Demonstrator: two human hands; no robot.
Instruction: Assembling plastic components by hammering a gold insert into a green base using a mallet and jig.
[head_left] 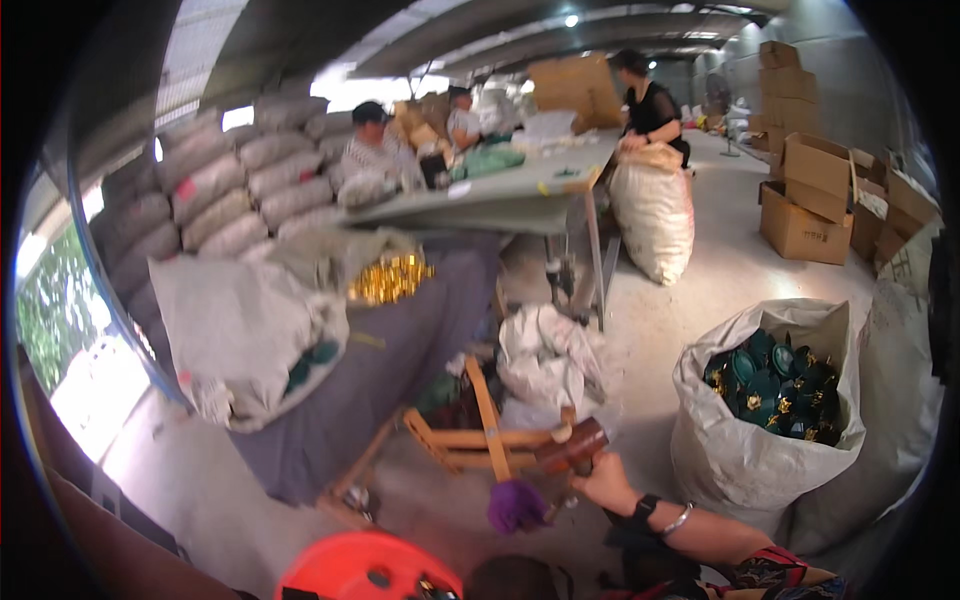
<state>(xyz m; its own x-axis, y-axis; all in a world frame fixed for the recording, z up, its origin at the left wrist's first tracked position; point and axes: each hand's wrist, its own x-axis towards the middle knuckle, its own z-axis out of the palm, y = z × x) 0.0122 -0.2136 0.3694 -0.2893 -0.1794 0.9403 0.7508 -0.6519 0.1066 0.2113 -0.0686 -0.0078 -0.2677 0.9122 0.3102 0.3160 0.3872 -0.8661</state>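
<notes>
One hand, our right hand (605, 482), grips a wooden mallet (572, 446) pointing up-left above a purple piece (516, 504); left hand unseen.

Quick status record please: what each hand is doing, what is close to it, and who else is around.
right hand: grips the handle of a wooden mallet, head raised
left hand: not in view
beside the hand: purple round piece, wooden frame
right of the hand: open white sack of dark green pieces
lower edge: red round object
others: three people at a long table
</notes>
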